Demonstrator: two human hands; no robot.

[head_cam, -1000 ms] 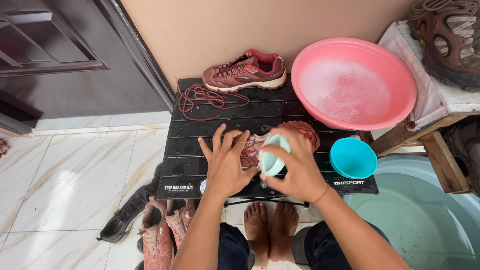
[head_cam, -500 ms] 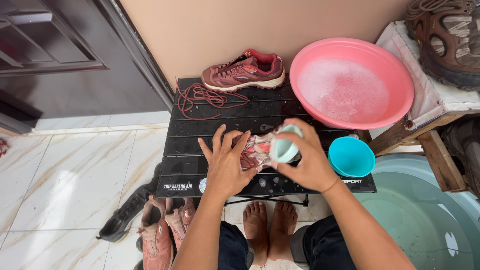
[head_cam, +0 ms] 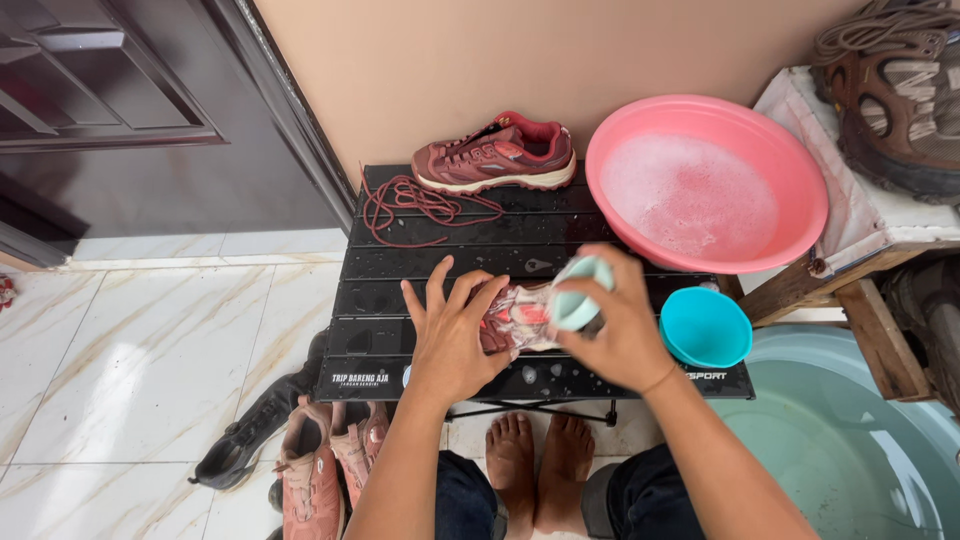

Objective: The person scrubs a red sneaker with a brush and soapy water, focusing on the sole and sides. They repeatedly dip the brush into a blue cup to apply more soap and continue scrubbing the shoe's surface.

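Note:
A soapy maroon shoe lies on a black slatted folding table. My left hand presses flat on its near end, fingers spread. My right hand grips a pale green brush and holds it against the shoe's right side. The shoe is mostly hidden by both hands. A second maroon shoe stands at the table's far edge with loose dark red laces beside it.
A pink basin of foamy water sits at the table's right rear, a small turquoise bowl beside my right hand. A large teal tub is lower right. Sandals lie on the tiled floor left of my bare feet.
My right hand has shifted the brush along the shoe from its near side up toward the far right side. My left hand has stayed pressed on the shoe.

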